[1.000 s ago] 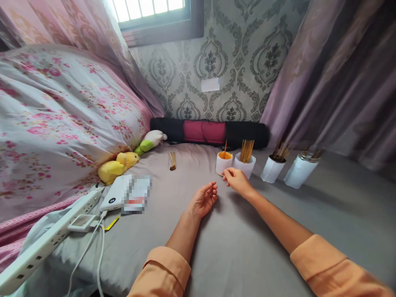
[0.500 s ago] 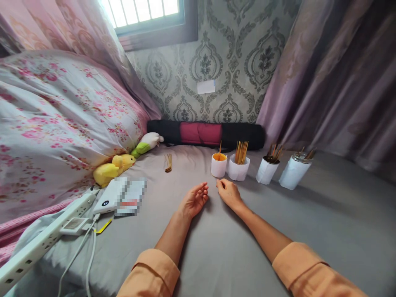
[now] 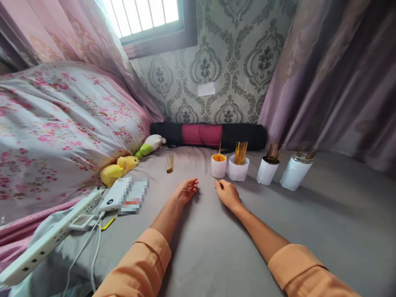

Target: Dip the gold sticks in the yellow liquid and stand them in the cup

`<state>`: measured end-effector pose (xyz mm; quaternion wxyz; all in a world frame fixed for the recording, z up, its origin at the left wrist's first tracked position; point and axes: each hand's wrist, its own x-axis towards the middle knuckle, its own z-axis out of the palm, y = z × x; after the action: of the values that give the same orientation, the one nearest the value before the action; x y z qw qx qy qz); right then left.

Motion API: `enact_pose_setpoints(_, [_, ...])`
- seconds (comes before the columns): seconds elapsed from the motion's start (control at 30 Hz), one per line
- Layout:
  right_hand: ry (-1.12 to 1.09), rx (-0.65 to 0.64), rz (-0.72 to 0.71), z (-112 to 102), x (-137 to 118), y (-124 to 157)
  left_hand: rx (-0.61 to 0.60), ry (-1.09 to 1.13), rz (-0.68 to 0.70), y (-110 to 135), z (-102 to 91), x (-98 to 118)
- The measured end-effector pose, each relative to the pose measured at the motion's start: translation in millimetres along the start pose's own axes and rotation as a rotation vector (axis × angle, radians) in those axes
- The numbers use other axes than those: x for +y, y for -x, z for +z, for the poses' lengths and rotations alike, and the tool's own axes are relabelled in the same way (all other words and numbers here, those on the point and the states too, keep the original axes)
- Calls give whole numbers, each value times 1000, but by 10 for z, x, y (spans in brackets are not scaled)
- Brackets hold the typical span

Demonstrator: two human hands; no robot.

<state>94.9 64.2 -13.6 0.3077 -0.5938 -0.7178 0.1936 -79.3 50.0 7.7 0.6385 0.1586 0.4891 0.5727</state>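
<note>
Hands (image 3: 187, 192) (image 3: 228, 194) apart; sheet (image 3: 207, 235) between

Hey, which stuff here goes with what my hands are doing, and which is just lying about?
Probably the job's:
white cup, nearest your right hand
white tub holding sticks
dark-rimmed jar
wrapped glass jar
loose sticks

Probably just lying about:
power strip
power bank
yellow plush toy
green-and-white plush toy
black-and-maroon roll

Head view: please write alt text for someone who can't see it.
A person's left hand and right hand, loosely curled, extend over a gray sheet. Four white-wrapped containers holding thin sticks stand nearby.
</note>
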Motion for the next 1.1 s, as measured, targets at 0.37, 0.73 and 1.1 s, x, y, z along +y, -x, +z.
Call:
enact_pose_setpoints(0.37, [-10,-11,-14,-1,7,-7,177,-355,191,-224,-218,342])
enact_pose_setpoints(0.73, [16,-8,-7,-1,-2,2,436,-826,383,-473,-548,710])
enact_pose_setpoints(1.1, [25,-17,-7,2,2,7,642,-1246,458,-607,-767,1023])
